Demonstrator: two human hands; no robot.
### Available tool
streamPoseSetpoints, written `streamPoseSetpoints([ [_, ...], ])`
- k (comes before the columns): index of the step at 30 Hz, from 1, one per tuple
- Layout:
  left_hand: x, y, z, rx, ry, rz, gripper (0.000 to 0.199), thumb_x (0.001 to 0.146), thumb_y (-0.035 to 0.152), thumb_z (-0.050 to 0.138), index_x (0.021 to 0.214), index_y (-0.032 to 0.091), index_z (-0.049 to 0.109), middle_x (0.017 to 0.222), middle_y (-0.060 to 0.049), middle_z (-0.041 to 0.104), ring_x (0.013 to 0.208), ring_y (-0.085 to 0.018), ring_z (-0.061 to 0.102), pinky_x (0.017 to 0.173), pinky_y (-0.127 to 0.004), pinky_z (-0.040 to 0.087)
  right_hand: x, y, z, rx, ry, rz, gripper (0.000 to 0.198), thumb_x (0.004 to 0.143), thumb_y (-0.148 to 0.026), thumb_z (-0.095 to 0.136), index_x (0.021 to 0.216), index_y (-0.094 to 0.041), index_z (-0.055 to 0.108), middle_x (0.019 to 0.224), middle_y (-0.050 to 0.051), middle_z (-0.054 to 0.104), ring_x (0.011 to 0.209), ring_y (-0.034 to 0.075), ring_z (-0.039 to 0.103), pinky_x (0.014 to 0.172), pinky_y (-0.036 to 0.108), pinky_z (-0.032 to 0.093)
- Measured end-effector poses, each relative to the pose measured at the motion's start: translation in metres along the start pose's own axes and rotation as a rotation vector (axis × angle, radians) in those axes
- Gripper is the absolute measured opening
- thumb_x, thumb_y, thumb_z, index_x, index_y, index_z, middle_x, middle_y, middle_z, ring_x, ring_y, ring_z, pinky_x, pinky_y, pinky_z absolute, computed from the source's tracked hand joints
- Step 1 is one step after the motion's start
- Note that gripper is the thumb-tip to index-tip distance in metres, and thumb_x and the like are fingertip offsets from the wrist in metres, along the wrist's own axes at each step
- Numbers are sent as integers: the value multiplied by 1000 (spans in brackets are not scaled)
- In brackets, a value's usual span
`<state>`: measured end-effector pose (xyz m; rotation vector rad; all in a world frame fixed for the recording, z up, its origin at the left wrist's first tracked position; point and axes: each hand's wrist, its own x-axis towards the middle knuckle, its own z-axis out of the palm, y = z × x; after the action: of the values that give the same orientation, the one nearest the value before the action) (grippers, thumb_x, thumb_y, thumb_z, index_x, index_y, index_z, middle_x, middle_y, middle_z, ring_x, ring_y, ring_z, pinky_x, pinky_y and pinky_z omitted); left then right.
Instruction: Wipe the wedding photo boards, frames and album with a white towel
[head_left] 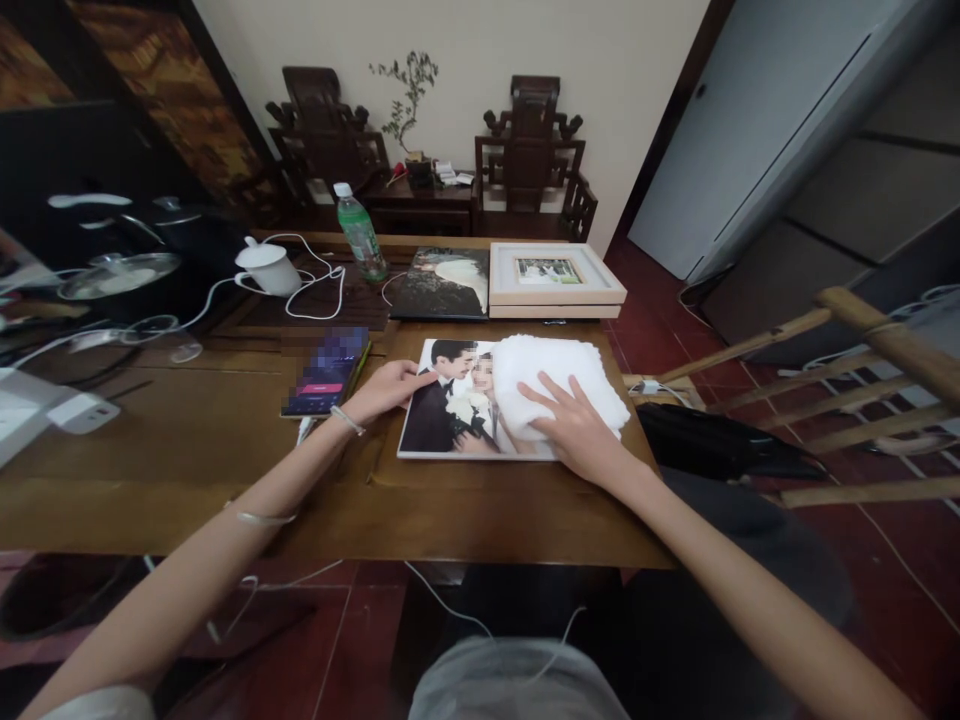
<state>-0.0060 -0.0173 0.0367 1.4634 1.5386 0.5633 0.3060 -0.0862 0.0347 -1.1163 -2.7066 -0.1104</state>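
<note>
A wedding photo panel lies flat on the wooden table in front of me. My left hand grips its left edge, with the thumb on the printed face and the other fingers at the side, partly hidden. A folded white towel covers the right part of the picture and reaches past its right edge. My right hand rests palm down on the towel, fingers spread and stretched out over the cloth.
Behind the panel lie a dark photo panel and a pale picture frame. To the left are a phone with a cable, a green-labelled bottle, a lidded white cup and a pot. A wooden chair stands right.
</note>
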Motion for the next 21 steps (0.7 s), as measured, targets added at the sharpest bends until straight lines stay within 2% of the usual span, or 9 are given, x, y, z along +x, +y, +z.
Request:
streamPoseSetpoints([
  [2, 3, 2, -6, 217, 22, 72, 38, 84, 55, 63, 76, 19, 57, 52, 1, 60, 49, -17, 60, 53, -25, 45, 3, -1, 4, -20, 21, -2, 44, 70, 10, 46, 94, -17, 71, 151, 11, 46, 143, 40, 32, 110, 71, 28],
  [4, 2, 4, -7, 438, 59, 157, 44, 86, 60, 57, 69, 20, 55, 51, -2, 60, 54, -20, 62, 61, -29, 47, 3, -2, 7, -36, 35, -8, 43, 72, 10, 47, 94, -18, 72, 151, 11, 46, 143, 40, 32, 110, 71, 29],
  [6, -2, 6, -1, 650, 189, 204, 48, 89, 62, 50, 69, 19, 56, 61, -8, 63, 66, -26, 66, 69, -34, 48, 3, -3, 8, -49, 43, -7, 43, 74, 9, 47, 95, -18, 72, 152, 11, 45, 142, 40, 32, 109, 71, 30],
  [8, -8, 5, 12, 774, 323, 209, 47, 93, 57, 45, 84, 15, 63, 77, -14, 66, 80, -32, 68, 75, -39, 50, 2, -3, 9, -59, 48, -1, 41, 74, 9, 48, 94, -19, 72, 151, 10, 45, 142, 41, 33, 108, 71, 31],
  [10, -13, 1, 27, 804, 415, 263, 42, 96, 41, 43, 113, 6, 60, 103, -22, 64, 99, -36, 65, 84, -44, 51, 2, -4, 9, -60, 57, 4, 40, 74, 9, 48, 92, -18, 72, 151, 10, 46, 141, 42, 34, 108, 71, 32],
  [11, -14, -1, 34, 789, 450, 299, 49, 96, 37, 43, 130, 2, 50, 115, -26, 58, 109, -38, 60, 89, -47, 50, 2, -4, 9, -58, 65, 7, 40, 74, 9, 49, 92, -18, 73, 150, 10, 47, 140, 42, 35, 108, 71, 32],
  [13, -13, -8, 44, 727, 454, 420, 62, 95, 37, 46, 143, 0, 35, 133, -29, 46, 125, -40, 48, 100, -53, 44, 2, -4, 10, -48, 82, 12, 40, 73, 8, 49, 92, -18, 73, 149, 10, 48, 140, 42, 35, 108, 71, 32],
  [17, 1, -17, 49, 641, 368, 592, 48, 98, 36, 40, 136, 8, 45, 148, -27, 34, 138, -40, 31, 110, -60, 33, 4, -3, 13, -25, 112, 15, 43, 72, 9, 48, 93, -19, 73, 149, 10, 49, 143, 38, 33, 110, 71, 29],
  [21, 15, -18, 43, 607, 331, 624, 43, 99, 34, 39, 133, 11, 50, 153, -22, 35, 140, -37, 30, 111, -60, 34, 12, 2, 17, -25, 139, 23, 44, 71, 9, 46, 93, -18, 73, 147, 10, 50, 141, 40, 35, 109, 70, 31],
])
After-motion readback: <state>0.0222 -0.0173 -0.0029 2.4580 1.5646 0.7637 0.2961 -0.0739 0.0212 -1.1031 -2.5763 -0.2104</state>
